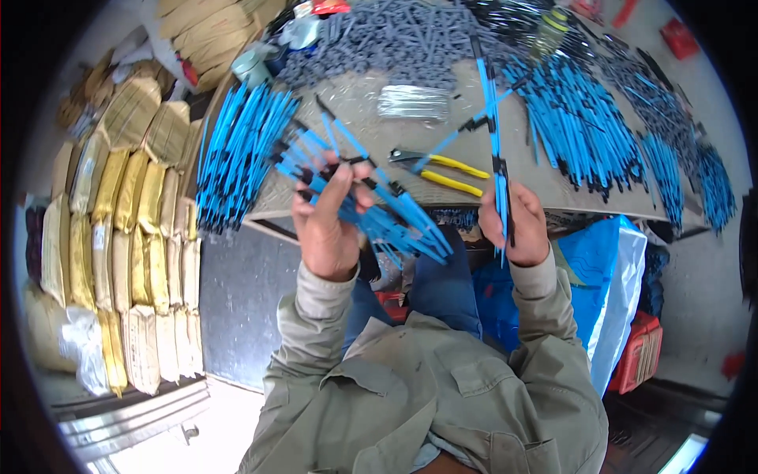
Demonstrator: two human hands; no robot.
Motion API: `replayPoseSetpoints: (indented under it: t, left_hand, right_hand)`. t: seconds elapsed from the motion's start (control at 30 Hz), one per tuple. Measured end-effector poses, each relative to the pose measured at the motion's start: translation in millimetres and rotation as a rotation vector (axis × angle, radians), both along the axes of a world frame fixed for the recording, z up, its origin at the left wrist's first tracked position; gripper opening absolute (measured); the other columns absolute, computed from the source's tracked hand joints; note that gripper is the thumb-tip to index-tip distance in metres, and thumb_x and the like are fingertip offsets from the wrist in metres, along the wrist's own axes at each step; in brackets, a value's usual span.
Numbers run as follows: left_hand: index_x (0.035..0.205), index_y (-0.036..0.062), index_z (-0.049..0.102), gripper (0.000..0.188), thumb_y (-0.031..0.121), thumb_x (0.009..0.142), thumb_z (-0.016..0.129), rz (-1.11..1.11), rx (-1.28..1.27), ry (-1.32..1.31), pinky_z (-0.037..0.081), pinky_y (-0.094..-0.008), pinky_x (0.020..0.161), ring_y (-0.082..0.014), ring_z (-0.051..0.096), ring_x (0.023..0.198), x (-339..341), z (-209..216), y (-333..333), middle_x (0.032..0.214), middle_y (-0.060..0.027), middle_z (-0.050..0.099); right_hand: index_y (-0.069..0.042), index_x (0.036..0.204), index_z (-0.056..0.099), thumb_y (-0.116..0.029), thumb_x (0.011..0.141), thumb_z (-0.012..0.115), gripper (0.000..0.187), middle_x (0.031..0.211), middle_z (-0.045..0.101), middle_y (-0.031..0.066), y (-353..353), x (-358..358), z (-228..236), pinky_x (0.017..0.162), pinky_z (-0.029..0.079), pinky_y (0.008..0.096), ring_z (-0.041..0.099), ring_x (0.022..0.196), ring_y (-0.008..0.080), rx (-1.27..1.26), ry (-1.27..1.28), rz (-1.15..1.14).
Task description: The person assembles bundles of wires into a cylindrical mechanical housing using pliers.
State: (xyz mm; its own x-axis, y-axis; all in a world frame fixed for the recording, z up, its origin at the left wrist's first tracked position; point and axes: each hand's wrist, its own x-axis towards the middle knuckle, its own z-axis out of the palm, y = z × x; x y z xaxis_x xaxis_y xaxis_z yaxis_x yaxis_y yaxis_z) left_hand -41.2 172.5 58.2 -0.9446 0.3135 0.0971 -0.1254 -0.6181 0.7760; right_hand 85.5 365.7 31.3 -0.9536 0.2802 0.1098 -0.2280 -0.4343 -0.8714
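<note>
My left hand [326,233] is closed around a fanned bunch of blue strips with black fittings [407,217], held over the table's near edge and my lap. Motion blurs part of the bunch. Pinched in my right hand [521,225] is a blue-and-black strip piece [494,130] standing almost upright; whether it is one strip or more I cannot tell. Another blue strip crosses it at a slant near the top. Between the hands, on the table, lie pliers with yellow handles [452,164], jaws toward the left. Beyond them rests a flat bundle of silvery wire pieces [414,103].
Heaps of blue strips lie at the table's left [245,150] and right [588,122]. Small grey parts [379,39] are piled at the back, near a greenish cup [250,68]. Wrapped packages [110,186] are stacked at left. A blue plastic sheet [588,268] hangs at right.
</note>
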Motion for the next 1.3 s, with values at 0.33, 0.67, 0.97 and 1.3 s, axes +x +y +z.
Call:
replayPoseSetpoints:
  t: [0.33, 0.67, 0.97, 1.3]
  left_hand:
    - [0.102, 0.0042, 0.052, 0.02, 0.012, 0.084, 0.058, -0.046, 0.136, -0.094, 0.048, -0.0256, 0.061, -0.0156, 0.06, 0.071, 19.5, 13.9, 7.2, 0.085, -0.0101, 0.061]
    - [0.1, 0.0034, 0.053, 0.02, 0.012, 0.083, 0.06, -0.078, 0.056, -0.007, 0.049, -0.0267, 0.063, -0.0141, 0.06, 0.072, 20.6, -3.7, -2.5, 0.085, -0.0074, 0.06]
    - [0.109, 0.0013, 0.052, 0.03, 0.006, 0.081, 0.062, -0.263, -0.003, -0.023, 0.05, -0.0259, 0.06, -0.0153, 0.06, 0.066, 19.0, 5.3, -9.2, 0.081, -0.0103, 0.063]
    - [0.111, 0.0003, 0.053, 0.029, 0.002, 0.083, 0.057, -0.302, -0.044, 0.012, 0.052, -0.029, 0.068, -0.0181, 0.064, 0.075, 26.3, 5.4, -8.3, 0.089, -0.0154, 0.064]
  right_hand:
    - [0.002, 0.088, 0.052, -0.025, 0.096, 0.036, 0.033, 0.055, 0.048, 0.004, -44.3, -17.7, -1.5, 0.039, 0.03, 0.0194, 0.04, 0.039, 0.0076, 0.051, -0.153, 0.487]
    - [0.002, 0.098, 0.048, -0.024, 0.095, 0.04, 0.028, 0.066, 0.051, 0.0054, -55.1, -23.2, -7.3, 0.041, 0.036, 0.0201, 0.048, 0.046, 0.0082, -0.288, -0.087, 0.55]
    - [0.001, 0.1, 0.045, -0.011, 0.09, 0.046, 0.016, 0.071, 0.054, 0.0067, -57.5, -16.7, -11.2, 0.05, 0.046, 0.0232, 0.057, 0.056, 0.0096, 0.446, -0.064, 0.184]
    - [0.0, 0.096, 0.047, -0.01, 0.089, 0.047, 0.013, 0.073, 0.056, 0.0116, -55.4, -18.8, -32.9, 0.05, 0.044, 0.0279, 0.058, 0.053, 0.0197, 0.867, 0.053, 0.064]
